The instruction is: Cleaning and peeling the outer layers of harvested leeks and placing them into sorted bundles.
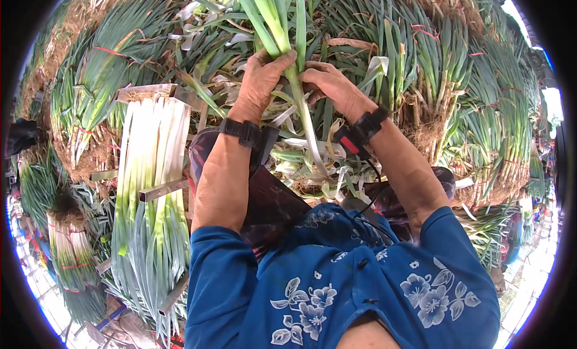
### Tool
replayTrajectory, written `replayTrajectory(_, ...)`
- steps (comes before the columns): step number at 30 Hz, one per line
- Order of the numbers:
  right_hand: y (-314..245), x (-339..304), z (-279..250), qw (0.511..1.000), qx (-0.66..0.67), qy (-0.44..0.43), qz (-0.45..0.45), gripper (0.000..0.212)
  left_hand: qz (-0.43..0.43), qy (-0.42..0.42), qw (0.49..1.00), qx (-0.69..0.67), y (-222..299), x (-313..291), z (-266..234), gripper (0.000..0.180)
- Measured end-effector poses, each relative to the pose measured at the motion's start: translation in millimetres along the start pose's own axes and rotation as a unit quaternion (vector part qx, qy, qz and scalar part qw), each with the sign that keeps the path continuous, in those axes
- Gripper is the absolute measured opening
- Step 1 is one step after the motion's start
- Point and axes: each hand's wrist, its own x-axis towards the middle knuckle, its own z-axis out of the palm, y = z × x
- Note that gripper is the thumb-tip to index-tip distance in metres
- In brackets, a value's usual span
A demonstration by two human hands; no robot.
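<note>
Leek [299,103] being gripped in the left hand [260,84], its long axis running away from the wearer.
Nearest, the pale end is pointing back toward the wearer and slightly right, above loose leaf scraps [294,157]. To the left, a metal rack [162,190] is carrying stacked leeks [153,151], pale ends facing its far edge; the held leek is lying off beyond its right edge. Farther up, the left hand is clasping the stem where its leaves are fanning out; the right hand [336,88] is sitting just right of the stem, fingers bent narrowly at a green leaf [300,30], any grip there not showing clearly. Farther still, tied bundles [108,69] are lying heaped.
</note>
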Motion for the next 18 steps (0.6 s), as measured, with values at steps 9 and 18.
replayTrajectory(9,8,-20,-7,0.999,-0.008,0.032,-0.002,0.024,0.03,-0.052,0.998,0.036,-2,-13,14,0.03)
replayTrajectory(18,15,-84,-25,0.946,0.318,0.059,0.005,0.014,0.02,-0.163,0.982,-0.091,5,-30,59,0.038)
